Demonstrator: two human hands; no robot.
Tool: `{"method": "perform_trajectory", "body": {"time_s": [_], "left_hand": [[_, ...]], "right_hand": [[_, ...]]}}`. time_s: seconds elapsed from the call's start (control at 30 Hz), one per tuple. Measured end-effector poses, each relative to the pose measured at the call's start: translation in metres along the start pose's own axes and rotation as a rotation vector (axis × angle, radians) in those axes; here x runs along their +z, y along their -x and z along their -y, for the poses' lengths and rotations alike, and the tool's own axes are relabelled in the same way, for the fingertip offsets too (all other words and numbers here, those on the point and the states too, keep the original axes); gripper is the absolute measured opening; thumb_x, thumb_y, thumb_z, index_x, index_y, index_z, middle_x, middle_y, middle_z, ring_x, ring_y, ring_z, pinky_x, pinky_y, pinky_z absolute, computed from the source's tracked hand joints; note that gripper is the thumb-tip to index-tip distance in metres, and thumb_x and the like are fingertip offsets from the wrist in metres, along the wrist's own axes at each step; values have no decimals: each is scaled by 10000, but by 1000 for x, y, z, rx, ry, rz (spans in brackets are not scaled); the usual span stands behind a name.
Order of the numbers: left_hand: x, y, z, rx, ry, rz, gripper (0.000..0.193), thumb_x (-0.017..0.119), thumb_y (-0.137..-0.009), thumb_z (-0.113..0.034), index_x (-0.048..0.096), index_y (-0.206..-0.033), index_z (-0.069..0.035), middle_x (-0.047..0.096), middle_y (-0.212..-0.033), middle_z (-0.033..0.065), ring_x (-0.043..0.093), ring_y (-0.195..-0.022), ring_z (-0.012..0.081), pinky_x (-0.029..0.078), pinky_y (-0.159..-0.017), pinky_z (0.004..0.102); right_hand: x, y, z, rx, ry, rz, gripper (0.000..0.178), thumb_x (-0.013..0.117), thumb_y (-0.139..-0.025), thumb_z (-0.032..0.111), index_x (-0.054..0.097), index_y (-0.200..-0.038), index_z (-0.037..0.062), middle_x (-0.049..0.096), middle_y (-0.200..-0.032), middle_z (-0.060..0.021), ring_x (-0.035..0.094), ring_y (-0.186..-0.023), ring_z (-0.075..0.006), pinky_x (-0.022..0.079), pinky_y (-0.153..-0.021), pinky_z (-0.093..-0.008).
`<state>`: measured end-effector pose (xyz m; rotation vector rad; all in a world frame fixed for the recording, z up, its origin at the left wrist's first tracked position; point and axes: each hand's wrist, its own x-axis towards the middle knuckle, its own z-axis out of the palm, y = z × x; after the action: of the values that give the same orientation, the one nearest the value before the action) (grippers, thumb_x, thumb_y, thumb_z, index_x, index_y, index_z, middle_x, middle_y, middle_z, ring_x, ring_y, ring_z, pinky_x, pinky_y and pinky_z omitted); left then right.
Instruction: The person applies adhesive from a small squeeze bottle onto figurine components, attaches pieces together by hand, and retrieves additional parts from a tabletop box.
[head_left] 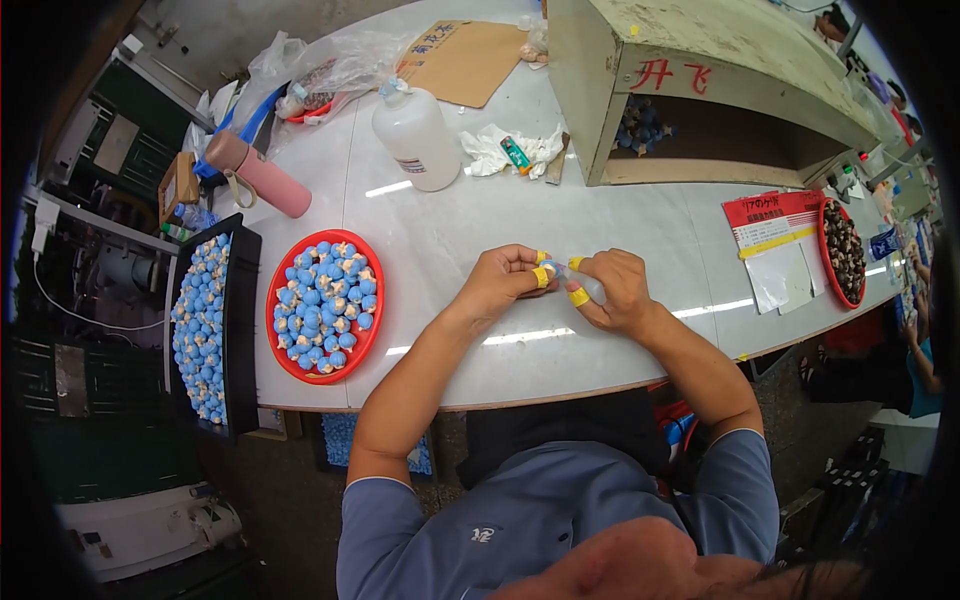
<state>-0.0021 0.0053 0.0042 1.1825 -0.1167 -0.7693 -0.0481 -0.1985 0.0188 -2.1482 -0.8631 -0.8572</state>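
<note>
Both my hands meet over the table, with yellow tape wrapped round the thumbs and forefingers. My left hand (pixel 508 277) pinches a small blue-and-white piece (pixel 549 268), mostly hidden by the fingertips. Closed round a small translucent squeeze bottle (pixel 592 290), my right hand (pixel 620 288) brings its narrow end close to that piece; whether they touch I cannot tell. To the left, a round red tray (pixel 374 275) holds many small blue-and-cream pieces (pixel 325 305). More such pieces (pixel 203 325) fill a black bin (pixel 240 330) at the table's left end.
At the back stand a pink flask (pixel 265 178) and a large white plastic bottle (pixel 416 138). A green lighter (pixel 516 155) lies on crumpled tissue (pixel 488 152). A greenish shelf box (pixel 600 120) rises at back right. Printed sheets (pixel 775 265) lie beside a red tray of dark pieces (pixel 843 250).
</note>
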Motion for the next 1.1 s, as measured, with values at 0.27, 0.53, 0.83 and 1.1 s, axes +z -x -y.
{"method": "perform_trajectory", "body": {"time_s": [0.27,0.53,0.83,1.1], "left_hand": [[0,1,1,-18,15,-18,203,614,-876,-1,565,-1061,66,657,-984,135,676,-890,204,560,-781,264],[-1,1,-2,-48,15,-55,217,615,-874,-14,558,-1073,52,655,-989,127,676,-895,208,562,-775,257],[-2,1,-9,-108,101,-71,252,598,-875,-44,547,-1114,16,632,-1025,104,657,-945,215,554,-810,254],[-4,5,-11,-64,57,-69,286,603,-858,-58,535,-1131,-3,623,-1021,96,650,-954,222,545,-819,278]], "right_hand": [[1,1,0,-10,-36,-22,190,719,-701,65,583,-822,14,573,-651,-100,508,-482,-250,392,-468,-331],[-7,5,-1,76,-91,-76,201,731,-720,78,586,-845,17,620,-716,-122,583,-558,-262,453,-530,-330],[-70,15,-4,645,-342,-292,323,649,-850,76,495,-1118,-17,656,-1016,-113,617,-916,-153,452,-861,-272],[-184,119,-93,998,360,-445,221,723,-786,147,606,-932,31,632,-862,-36,562,-781,-130,449,-734,-289]]}}
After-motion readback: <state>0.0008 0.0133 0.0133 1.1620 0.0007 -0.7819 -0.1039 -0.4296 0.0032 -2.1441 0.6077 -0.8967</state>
